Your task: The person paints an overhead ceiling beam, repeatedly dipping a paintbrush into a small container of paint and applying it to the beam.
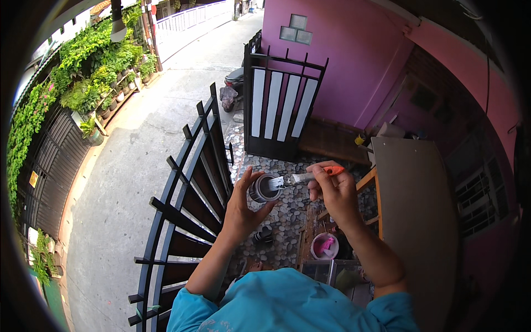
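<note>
Two hands are at work over the pebbled floor (pixel 287 216), and I report each in turn. The left hand (pixel 243 207) is raised at chest height, fingers spread and curled round the side of a small grey paint can (pixel 264 188); thumb and fingers cup the can's wall, so I judge it is gripping the can, held upright with the mouth facing up so the contents stay level. The right hand (pixel 332 191) is closed round the orange handle of a paintbrush (pixel 307 177), pinched near the handle's end. The brush lies nearly level, its bristle end at the can's rim, which suggests wiping or loading at the mouth; whether the bristles touch the rim I cannot tell.

The can is held just beside the black metal gate (pixel 193 188), which stands open at the left, within easy reach of the bars. A second gate leaf with white slats (pixel 279 105) stands beyond, apart from the hands.

Below the right forearm sits a white tub with pink contents (pixel 323 246), near a clear plastic box (pixel 326 271). A grey board (pixel 415 210) lies on a wooden frame at the right.
</note>
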A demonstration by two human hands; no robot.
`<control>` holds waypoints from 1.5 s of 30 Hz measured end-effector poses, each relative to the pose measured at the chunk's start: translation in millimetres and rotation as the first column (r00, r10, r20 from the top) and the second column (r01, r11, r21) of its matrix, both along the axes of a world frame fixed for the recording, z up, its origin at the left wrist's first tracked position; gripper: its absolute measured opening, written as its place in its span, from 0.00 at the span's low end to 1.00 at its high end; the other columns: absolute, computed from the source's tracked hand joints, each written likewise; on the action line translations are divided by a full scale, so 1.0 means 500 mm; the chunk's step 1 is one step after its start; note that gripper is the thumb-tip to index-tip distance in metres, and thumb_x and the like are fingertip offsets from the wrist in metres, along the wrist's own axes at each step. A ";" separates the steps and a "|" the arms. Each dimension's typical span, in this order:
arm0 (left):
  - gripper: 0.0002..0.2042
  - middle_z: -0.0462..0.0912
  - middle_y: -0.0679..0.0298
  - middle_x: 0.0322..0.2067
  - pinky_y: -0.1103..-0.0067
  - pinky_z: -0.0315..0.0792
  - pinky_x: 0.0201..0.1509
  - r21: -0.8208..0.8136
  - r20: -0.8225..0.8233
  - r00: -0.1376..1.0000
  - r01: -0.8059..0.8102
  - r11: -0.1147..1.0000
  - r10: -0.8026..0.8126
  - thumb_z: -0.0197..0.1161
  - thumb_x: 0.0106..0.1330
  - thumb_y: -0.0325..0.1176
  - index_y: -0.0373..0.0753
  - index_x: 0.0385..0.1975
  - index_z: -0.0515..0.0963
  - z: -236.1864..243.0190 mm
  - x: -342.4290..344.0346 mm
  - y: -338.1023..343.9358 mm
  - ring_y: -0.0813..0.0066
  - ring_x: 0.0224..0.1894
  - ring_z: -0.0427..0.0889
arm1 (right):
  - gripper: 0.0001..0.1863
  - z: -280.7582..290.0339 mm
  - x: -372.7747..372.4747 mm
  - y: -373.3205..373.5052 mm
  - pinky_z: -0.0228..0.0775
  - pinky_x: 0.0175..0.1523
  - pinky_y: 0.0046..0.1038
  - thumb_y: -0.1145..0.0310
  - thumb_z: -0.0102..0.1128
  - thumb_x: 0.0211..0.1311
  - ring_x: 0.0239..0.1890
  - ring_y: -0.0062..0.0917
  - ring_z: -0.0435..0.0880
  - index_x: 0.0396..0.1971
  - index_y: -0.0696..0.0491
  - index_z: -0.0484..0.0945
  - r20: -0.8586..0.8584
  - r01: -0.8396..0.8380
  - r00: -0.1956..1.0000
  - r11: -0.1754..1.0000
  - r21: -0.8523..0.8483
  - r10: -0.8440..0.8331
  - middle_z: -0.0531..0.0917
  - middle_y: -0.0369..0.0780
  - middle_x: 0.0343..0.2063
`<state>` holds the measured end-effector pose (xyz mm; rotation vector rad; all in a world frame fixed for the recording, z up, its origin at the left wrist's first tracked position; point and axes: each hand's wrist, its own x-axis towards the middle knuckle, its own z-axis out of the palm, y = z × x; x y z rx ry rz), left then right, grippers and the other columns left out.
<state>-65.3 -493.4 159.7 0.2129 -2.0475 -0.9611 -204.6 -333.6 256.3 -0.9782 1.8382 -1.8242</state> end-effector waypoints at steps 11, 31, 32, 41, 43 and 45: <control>0.48 0.77 0.51 0.57 0.67 0.70 0.64 0.097 0.017 0.999 0.045 0.994 -0.047 0.78 0.52 0.29 0.40 0.71 0.52 0.022 -0.016 0.000 0.58 0.61 0.77 | 0.11 -0.088 -0.057 0.041 0.65 0.28 0.23 0.64 0.56 0.68 0.21 0.22 0.77 0.37 0.57 0.80 0.655 0.209 0.756 0.951 -0.228 -0.009 0.81 0.37 0.21; 0.46 0.81 0.52 0.51 0.65 0.73 0.61 0.032 -0.113 0.992 0.061 0.998 -0.057 0.79 0.51 0.32 0.39 0.69 0.55 0.120 -0.038 -0.001 0.60 0.54 0.83 | 0.08 0.138 -0.099 0.015 0.67 0.32 0.20 0.64 0.57 0.70 0.27 0.18 0.78 0.38 0.53 0.77 0.525 0.252 0.808 0.649 -0.718 0.268 0.81 0.36 0.27; 0.47 0.82 0.52 0.50 0.66 0.74 0.60 0.035 -0.096 0.994 0.051 0.998 -0.048 0.79 0.51 0.33 0.39 0.69 0.54 0.116 -0.027 -0.002 0.60 0.53 0.83 | 0.08 0.184 -0.107 0.011 0.67 0.32 0.20 0.64 0.58 0.70 0.27 0.17 0.79 0.38 0.53 0.77 0.461 0.236 0.858 0.625 -0.744 0.226 0.81 0.35 0.27; 0.45 0.80 0.51 0.52 0.69 0.75 0.57 0.146 -0.089 0.996 0.032 0.989 -0.019 0.79 0.53 0.36 0.37 0.68 0.56 0.034 0.035 -0.011 0.61 0.52 0.83 | 0.09 0.602 -0.147 -0.025 0.71 0.31 0.24 0.67 0.59 0.67 0.24 0.24 0.82 0.37 0.58 0.77 -0.128 -0.046 0.977 0.418 -0.907 -0.170 0.83 0.41 0.27; 0.45 0.80 0.50 0.52 0.69 0.75 0.57 0.146 -0.051 0.998 -0.025 0.989 0.033 0.79 0.53 0.36 0.36 0.68 0.56 0.026 0.053 -0.010 0.61 0.52 0.83 | 0.10 0.671 -0.131 -0.056 0.71 0.29 0.25 0.68 0.58 0.67 0.22 0.25 0.82 0.38 0.60 0.77 -0.201 -0.042 0.925 0.441 -0.897 -0.321 0.83 0.42 0.27; 0.45 0.80 0.50 0.52 0.70 0.75 0.57 0.153 -0.061 0.998 -0.025 0.988 0.035 0.79 0.53 0.34 0.36 0.68 0.56 0.024 0.064 -0.009 0.62 0.51 0.83 | 0.10 0.720 -0.121 -0.092 0.71 0.28 0.24 0.68 0.57 0.67 0.21 0.25 0.83 0.38 0.60 0.77 -0.249 -0.037 0.883 0.469 -0.882 -0.399 0.83 0.43 0.27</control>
